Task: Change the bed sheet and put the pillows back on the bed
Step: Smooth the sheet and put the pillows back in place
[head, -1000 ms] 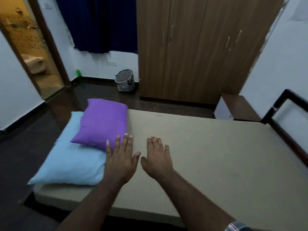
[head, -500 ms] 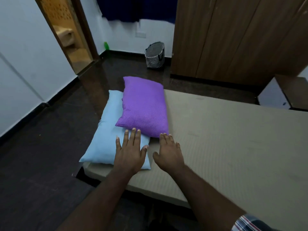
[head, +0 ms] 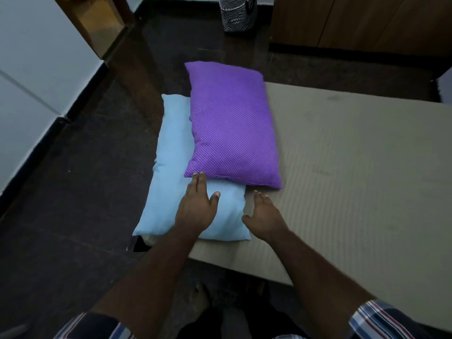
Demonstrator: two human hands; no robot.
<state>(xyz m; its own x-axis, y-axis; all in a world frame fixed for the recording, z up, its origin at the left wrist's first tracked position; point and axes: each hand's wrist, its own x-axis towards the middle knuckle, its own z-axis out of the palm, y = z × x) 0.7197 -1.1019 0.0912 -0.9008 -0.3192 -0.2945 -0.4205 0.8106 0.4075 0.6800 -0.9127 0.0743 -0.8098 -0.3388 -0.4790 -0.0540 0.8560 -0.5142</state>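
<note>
Reaching in from the near edge over a bare tan mattress [head: 354, 167]; at far left, a white wall [head: 31, 69] with dark skirting, then a wooden door frame [head: 73, 18] beyond dark glossy floor [head: 73, 192]; next, a light blue pillow [head: 171, 167] lay at the mattress's left edge, overhanging it toward the floor; left hand [head: 197, 206] rested flat on the near part of that pillow, fingers straight and held close together, thumb out to the right, fingertips [head: 198, 176] touching the near edge of the purple pillow [head: 232, 123]; purple dotted pillow stacked on the blue one, shifted to the right so its right side lay over the mattress; far behind it, a black-and-white patterned basket [head: 238, 13] stood on the floor beside a brown wooden wardrobe [head: 362, 20]; right hand [head: 264, 218] lay just right of the blue pillow's near right corner, fingers straight and together, pointing far, thumb spread left toward the pillow; could not tell whether thumb touched fabric; gripped nothing; striped sleeves [head: 381, 319] showed at the near bottom; no sheet on the mattress yet.
</note>
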